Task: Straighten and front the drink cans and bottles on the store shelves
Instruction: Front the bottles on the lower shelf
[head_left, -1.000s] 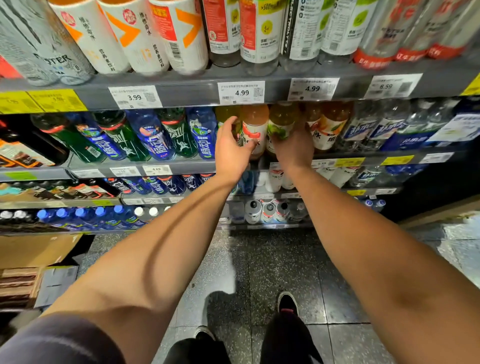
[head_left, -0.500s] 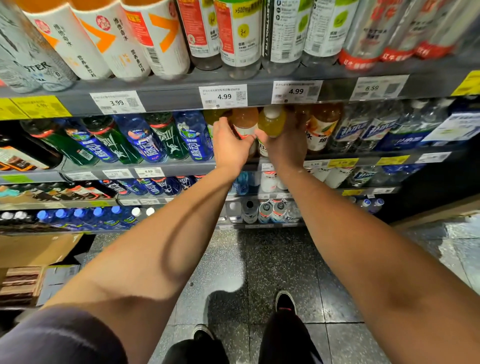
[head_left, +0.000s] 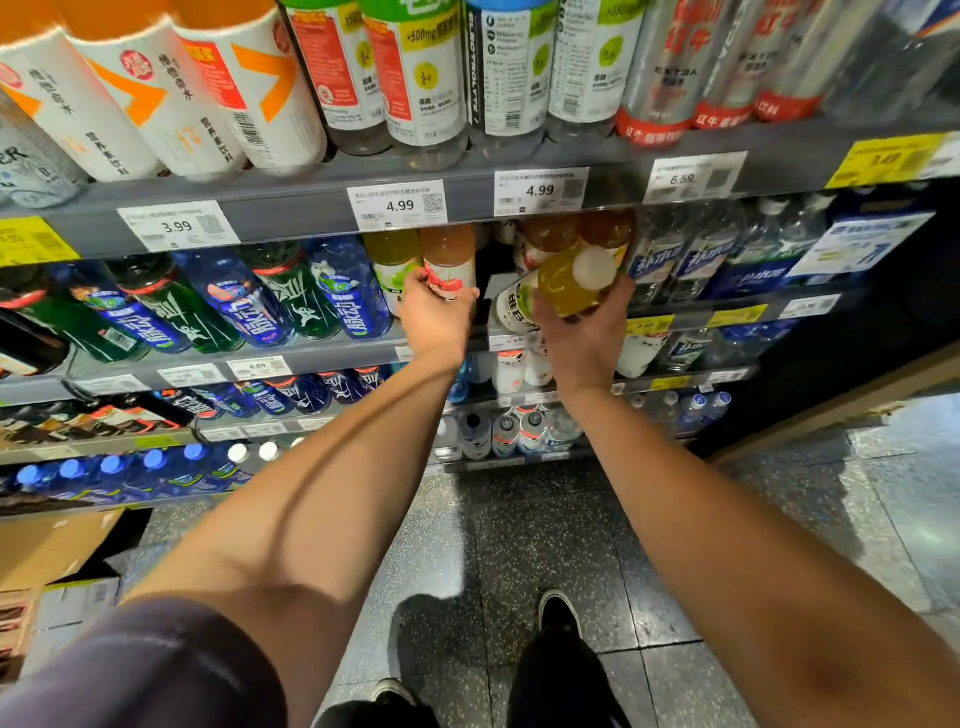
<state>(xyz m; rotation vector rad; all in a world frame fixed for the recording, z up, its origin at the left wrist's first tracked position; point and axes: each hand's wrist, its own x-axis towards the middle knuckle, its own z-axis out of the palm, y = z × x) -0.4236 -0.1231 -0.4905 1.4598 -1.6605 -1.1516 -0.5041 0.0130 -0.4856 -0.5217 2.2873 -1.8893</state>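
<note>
My right hand (head_left: 582, 332) grips a yellow-green drink bottle (head_left: 566, 283) with a white cap, pulled out of the second shelf and tipped so the cap points toward me. My left hand (head_left: 435, 319) holds an orange-pink bottle (head_left: 449, 254) with a white and red label that stands at the shelf front. A dark gap (head_left: 488, 260) shows between the two bottles. More amber bottles (head_left: 576, 231) stand behind the tipped one. A light green bottle (head_left: 392, 254) stands just left of my left hand.
Blue and green sports bottles (head_left: 249, 296) fill the shelf to the left, clear water bottles (head_left: 696, 249) to the right. Tall labelled bottles (head_left: 415, 73) stand on the upper shelf above price tags (head_left: 397, 205). Cardboard boxes (head_left: 52, 556) lie on the floor at left.
My right hand has drawn the yellow-green bottle forward out of the row and tipped its cap toward me. My left hand stays on the orange-pink bottle.
</note>
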